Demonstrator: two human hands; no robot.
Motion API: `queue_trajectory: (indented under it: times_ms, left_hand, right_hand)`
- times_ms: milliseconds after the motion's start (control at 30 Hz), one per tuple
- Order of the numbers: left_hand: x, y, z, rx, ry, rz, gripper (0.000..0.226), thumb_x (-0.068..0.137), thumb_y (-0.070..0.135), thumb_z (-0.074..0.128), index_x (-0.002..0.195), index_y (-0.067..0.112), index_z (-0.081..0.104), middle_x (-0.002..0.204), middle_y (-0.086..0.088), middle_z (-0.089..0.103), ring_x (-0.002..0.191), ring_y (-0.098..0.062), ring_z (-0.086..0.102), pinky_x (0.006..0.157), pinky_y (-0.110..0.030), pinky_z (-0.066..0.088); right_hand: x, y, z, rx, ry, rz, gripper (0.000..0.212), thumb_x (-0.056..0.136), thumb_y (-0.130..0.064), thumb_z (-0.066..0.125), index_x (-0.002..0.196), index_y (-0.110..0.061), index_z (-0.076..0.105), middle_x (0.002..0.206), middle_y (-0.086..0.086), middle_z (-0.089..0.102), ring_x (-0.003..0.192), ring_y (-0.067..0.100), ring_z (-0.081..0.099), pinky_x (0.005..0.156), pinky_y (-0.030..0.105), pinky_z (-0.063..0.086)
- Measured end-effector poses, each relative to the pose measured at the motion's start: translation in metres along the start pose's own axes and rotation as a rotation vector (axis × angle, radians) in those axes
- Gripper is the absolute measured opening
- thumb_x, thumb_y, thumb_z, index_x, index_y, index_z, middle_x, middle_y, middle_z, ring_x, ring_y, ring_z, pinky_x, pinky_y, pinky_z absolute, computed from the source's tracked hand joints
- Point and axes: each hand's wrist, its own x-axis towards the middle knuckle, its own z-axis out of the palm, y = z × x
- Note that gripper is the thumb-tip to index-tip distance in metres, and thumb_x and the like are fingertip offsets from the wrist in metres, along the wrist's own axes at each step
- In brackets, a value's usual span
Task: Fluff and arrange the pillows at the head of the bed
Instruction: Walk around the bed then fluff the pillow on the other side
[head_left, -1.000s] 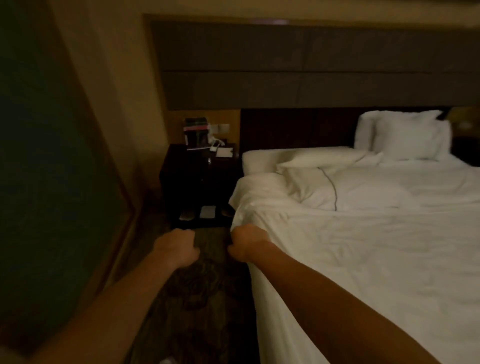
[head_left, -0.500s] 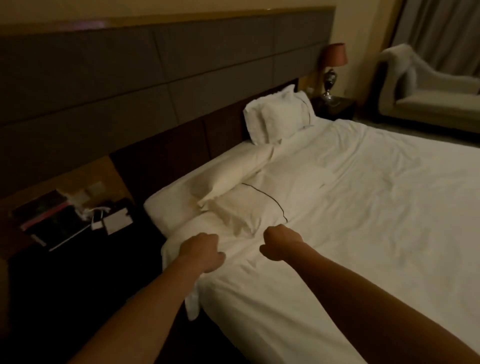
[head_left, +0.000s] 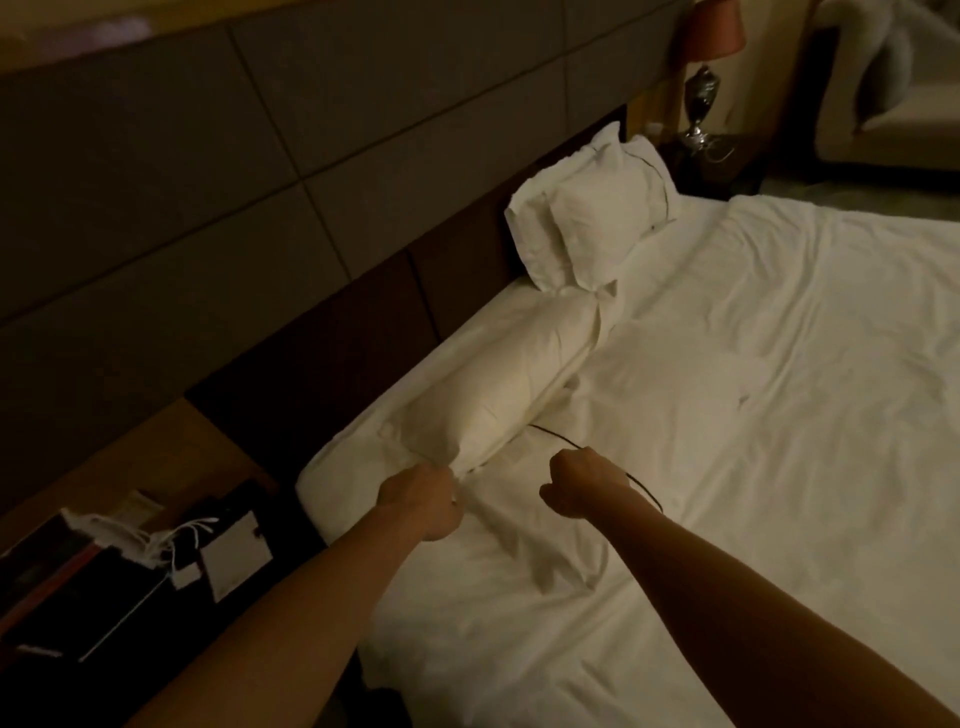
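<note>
In the dim room, on your white bed (head_left: 727, 519), your left hand (head_left: 423, 501) pinches the near pillow's (head_left: 498, 395) corner by the headboard edge, while your right hand (head_left: 582, 480) hangs fisted just beside it.

A lamp (head_left: 702, 78) stands on the far nightstand (head_left: 727, 161), beside an armchair (head_left: 893, 83).

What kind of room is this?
Probably a hotel bedroom. A big bed with white pillows stands against a padded headboard, and a lamp sits on a side table at the far side.
</note>
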Motion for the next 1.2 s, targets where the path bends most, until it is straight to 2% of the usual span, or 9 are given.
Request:
queue_trajectory:
  times_ms: [133, 367, 533, 633, 733, 833, 1000, 1067, 1200]
  left_hand:
    - [0.072, -0.020, -0.030, 0.062, -0.014, 0.031, 0.031, 0.089, 0.040, 0.052, 0.109, 0.016, 0.059, 0.114, -0.007, 0.062, 0.098, -0.026, 0.060, 0.074, -0.032, 0.046]
    - [0.229, -0.040, -0.050, 0.088, -0.031, 0.078, 0.043, 0.088, 0.043, 0.046, 0.119, 0.015, 0.057, 0.119, -0.011, 0.059, 0.100, -0.030, 0.059, 0.076, -0.035, 0.047]
    - [0.376, -0.063, -0.015, -0.006, -0.080, 0.183, 0.040, 0.085, 0.046, 0.047, 0.110, 0.017, 0.058, 0.112, -0.009, 0.062, 0.093, -0.028, 0.060, 0.068, -0.032, 0.045]
    - [0.481, -0.079, 0.024, -0.016, -0.061, 0.230, 0.038, 0.087, 0.046, 0.047, 0.109, 0.017, 0.058, 0.112, -0.009, 0.061, 0.093, -0.029, 0.060, 0.072, -0.033, 0.049]
    - [0.564, -0.087, 0.053, -0.093, 0.010, 0.222, 0.036, 0.091, 0.043, 0.043, 0.107, 0.015, 0.058, 0.106, -0.009, 0.061, 0.083, -0.027, 0.058, 0.068, -0.033, 0.049]
    - [0.629, -0.093, 0.082, -0.138, 0.054, 0.190, 0.038, 0.094, 0.043, 0.037, 0.111, 0.013, 0.052, 0.111, -0.013, 0.058, 0.089, -0.031, 0.057, 0.075, -0.039, 0.050]
    - [0.705, -0.090, 0.129, -0.227, 0.003, 0.146, 0.060, 0.092, 0.062, 0.018, 0.118, 0.016, 0.047, 0.120, -0.016, 0.054, 0.102, -0.035, 0.055, 0.090, -0.047, 0.047]
    - [0.725, -0.087, 0.139, -0.330, -0.034, 0.150, 0.071, 0.083, 0.074, 0.016, 0.119, 0.021, 0.047, 0.121, -0.015, 0.056, 0.103, -0.034, 0.056, 0.091, -0.046, 0.045]
    - [0.751, -0.082, 0.152, -0.573, -0.221, 0.099, 0.103, 0.061, 0.092, 0.017, 0.142, 0.030, 0.036, 0.143, -0.011, 0.045, 0.124, -0.034, 0.047, 0.100, -0.041, 0.038]
  right_hand:
    - [0.043, -0.010, -0.009, 0.076, 0.005, 0.037, 0.023, 0.089, -0.039, 0.054, 0.088, -0.016, 0.057, 0.099, 0.004, 0.061, 0.079, 0.022, 0.054, 0.064, 0.030, 0.042]
    - [0.127, -0.031, -0.012, 0.233, 0.042, 0.192, 0.039, 0.088, -0.041, 0.057, 0.121, -0.020, 0.059, 0.116, 0.005, 0.062, 0.094, 0.023, 0.060, 0.068, 0.031, 0.046]
    - [0.241, -0.050, 0.008, 0.359, 0.109, 0.390, 0.046, 0.087, -0.040, 0.056, 0.127, -0.018, 0.050, 0.116, 0.007, 0.062, 0.098, 0.026, 0.061, 0.073, 0.035, 0.052]
    - [0.339, -0.058, 0.044, 0.473, 0.197, 0.500, 0.050, 0.090, -0.040, 0.053, 0.131, -0.014, 0.044, 0.117, 0.011, 0.061, 0.103, 0.029, 0.059, 0.072, 0.034, 0.044]
    - [0.421, -0.054, 0.077, 0.630, 0.332, 0.614, 0.060, 0.094, -0.045, 0.048, 0.142, -0.012, 0.035, 0.133, 0.020, 0.050, 0.117, 0.037, 0.051, 0.087, 0.040, 0.043]
    - [0.479, -0.046, 0.110, 0.753, 0.386, 0.765, 0.085, 0.087, -0.066, 0.045, 0.153, -0.026, 0.011, 0.152, 0.019, 0.026, 0.132, 0.044, 0.036, 0.105, 0.050, 0.035]
    - [0.536, -0.036, 0.165, 0.795, 0.484, 0.913, 0.108, 0.073, -0.083, 0.044, 0.150, -0.036, -0.015, 0.155, 0.026, 0.015, 0.137, 0.051, 0.021, 0.112, 0.056, 0.019]
    - [0.546, -0.031, 0.177, 0.820, 0.536, 0.965, 0.110, 0.071, -0.081, 0.049, 0.150, -0.038, -0.013, 0.154, 0.023, 0.014, 0.135, 0.051, 0.021, 0.110, 0.057, 0.020]
    - [0.552, -0.019, 0.186, 0.857, 0.601, 1.018, 0.111, 0.069, -0.075, 0.058, 0.151, -0.036, -0.004, 0.151, 0.019, 0.022, 0.130, 0.050, 0.028, 0.106, 0.056, 0.028]
